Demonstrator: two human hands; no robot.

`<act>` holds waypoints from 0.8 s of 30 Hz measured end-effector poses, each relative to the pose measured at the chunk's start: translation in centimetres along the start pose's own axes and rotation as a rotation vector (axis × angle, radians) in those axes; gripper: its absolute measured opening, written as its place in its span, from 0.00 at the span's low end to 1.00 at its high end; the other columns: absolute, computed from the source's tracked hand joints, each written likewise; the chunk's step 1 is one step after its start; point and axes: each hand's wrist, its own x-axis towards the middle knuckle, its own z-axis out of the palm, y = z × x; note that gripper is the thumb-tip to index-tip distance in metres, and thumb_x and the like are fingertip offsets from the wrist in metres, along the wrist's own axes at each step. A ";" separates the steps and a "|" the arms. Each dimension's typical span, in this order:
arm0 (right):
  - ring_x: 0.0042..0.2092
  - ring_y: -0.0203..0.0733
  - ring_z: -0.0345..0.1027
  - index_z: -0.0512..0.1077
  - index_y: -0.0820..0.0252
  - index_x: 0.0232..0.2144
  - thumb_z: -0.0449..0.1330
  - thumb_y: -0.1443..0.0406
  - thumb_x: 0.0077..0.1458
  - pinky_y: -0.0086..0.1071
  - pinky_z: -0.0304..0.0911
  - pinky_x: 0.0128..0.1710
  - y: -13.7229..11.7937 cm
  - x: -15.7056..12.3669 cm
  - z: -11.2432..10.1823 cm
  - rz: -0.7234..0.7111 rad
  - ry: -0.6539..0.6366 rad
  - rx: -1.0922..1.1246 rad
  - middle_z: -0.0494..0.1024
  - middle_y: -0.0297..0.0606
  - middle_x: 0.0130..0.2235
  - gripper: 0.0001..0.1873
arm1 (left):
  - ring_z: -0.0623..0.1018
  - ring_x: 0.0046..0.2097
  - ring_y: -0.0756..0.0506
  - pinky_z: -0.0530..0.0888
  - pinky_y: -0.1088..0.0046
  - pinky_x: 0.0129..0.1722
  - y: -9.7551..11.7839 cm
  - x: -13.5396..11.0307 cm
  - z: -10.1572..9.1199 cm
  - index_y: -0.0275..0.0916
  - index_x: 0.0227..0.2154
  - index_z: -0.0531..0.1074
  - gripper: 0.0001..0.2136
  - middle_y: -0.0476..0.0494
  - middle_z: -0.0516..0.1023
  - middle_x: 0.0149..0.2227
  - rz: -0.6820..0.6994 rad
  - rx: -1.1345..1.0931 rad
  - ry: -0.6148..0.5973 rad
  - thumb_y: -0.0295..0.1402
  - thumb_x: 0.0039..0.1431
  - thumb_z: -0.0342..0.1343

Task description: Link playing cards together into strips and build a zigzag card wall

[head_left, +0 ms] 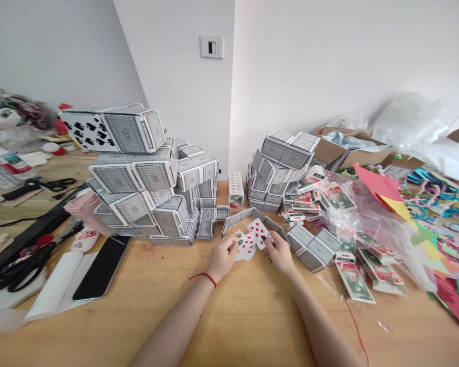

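Observation:
My left hand [222,256] pinches a playing card [246,243] with red diamonds, held over more cards beneath it. My right hand [280,252] grips another diamond playing card [259,233] by its right edge, tilted and overlapping the first. Both hands are closed. Just behind them stands a low, open strip of joined grey-backed cards [235,220], bent into an angle. To the right of my right hand lies a block of folded cards [314,246]. A large stack of card blocks [135,178] rises at left, a smaller stack [277,168] behind to the right.
Red and green card boxes [354,280] and plastic wrap lie in a heap at right, beside coloured paper [378,181] and a cardboard box [355,153]. At left are a black phone [102,266], scissors [32,262] and a glue gun [23,187]. A wall stands behind.

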 end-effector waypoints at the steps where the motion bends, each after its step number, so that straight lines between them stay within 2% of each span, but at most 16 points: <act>1: 0.17 0.35 0.54 0.66 0.60 0.32 0.50 0.58 0.48 0.27 0.51 0.17 0.0 0.0 -0.1 -0.017 0.006 -0.031 0.62 0.28 0.15 0.13 | 0.72 0.46 0.47 0.70 0.67 0.45 0.0 0.0 0.0 0.40 0.39 0.69 0.11 0.43 0.73 0.44 0.043 -0.011 0.003 0.33 0.58 0.44; 3: 0.18 0.35 0.55 0.68 0.61 0.31 0.49 0.59 0.48 0.27 0.51 0.18 0.0 0.0 -0.2 -0.045 0.012 -0.084 0.63 0.29 0.16 0.13 | 0.71 0.49 0.47 0.68 0.66 0.49 -0.1 0.0 0.0 0.42 0.44 0.69 0.13 0.44 0.71 0.48 0.110 -0.012 0.011 0.31 0.58 0.44; 5: 0.19 0.36 0.56 0.68 0.61 0.30 0.49 0.60 0.48 0.27 0.51 0.19 0.0 0.0 -0.3 -0.058 0.018 -0.122 0.65 0.31 0.17 0.13 | 0.71 0.48 0.47 0.69 0.66 0.48 -0.1 0.0 0.0 0.43 0.45 0.69 0.14 0.44 0.70 0.49 0.152 0.009 0.029 0.30 0.58 0.45; 7: 0.20 0.36 0.56 0.69 0.62 0.31 0.49 0.60 0.48 0.27 0.52 0.19 0.0 0.0 -0.4 -0.061 0.028 -0.137 0.66 0.32 0.18 0.14 | 0.72 0.47 0.47 0.70 0.67 0.46 -0.1 -0.1 0.0 0.43 0.42 0.71 0.12 0.44 0.72 0.46 0.191 0.034 0.070 0.30 0.57 0.46; 10: 0.20 0.36 0.56 0.69 0.63 0.32 0.49 0.59 0.48 0.27 0.52 0.19 0.3 0.2 -0.4 -0.063 0.027 -0.132 0.66 0.31 0.18 0.15 | 0.74 0.40 0.48 0.72 0.70 0.40 0.0 -0.1 0.0 0.40 0.35 0.73 0.09 0.43 0.74 0.37 0.224 0.054 0.115 0.30 0.56 0.49; 13: 0.19 0.35 0.56 0.69 0.64 0.33 0.50 0.58 0.48 0.27 0.52 0.18 0.6 0.4 -0.4 -0.048 0.017 -0.100 0.64 0.30 0.16 0.16 | 0.74 0.34 0.50 0.71 0.75 0.34 0.0 -0.2 0.0 0.38 0.32 0.72 0.08 0.45 0.74 0.32 0.198 0.045 0.074 0.31 0.56 0.48; 19: 0.18 0.35 0.55 0.70 0.64 0.31 0.50 0.58 0.47 0.26 0.50 0.17 0.7 0.4 -0.3 -0.032 0.024 -0.078 0.65 0.31 0.16 0.16 | 0.75 0.30 0.50 0.68 0.76 0.30 -0.2 -0.4 0.1 0.39 0.34 0.69 0.07 0.47 0.76 0.31 0.039 0.124 0.012 0.33 0.56 0.48; 24: 0.21 0.35 0.57 0.69 0.63 0.27 0.52 0.58 0.46 0.27 0.53 0.21 0.6 0.4 -0.4 -0.072 0.060 -0.134 0.68 0.33 0.19 0.13 | 0.73 0.34 0.49 0.67 0.74 0.34 0.4 -0.4 -0.3 0.39 0.29 0.68 0.06 0.45 0.74 0.33 0.088 0.146 0.005 0.32 0.55 0.48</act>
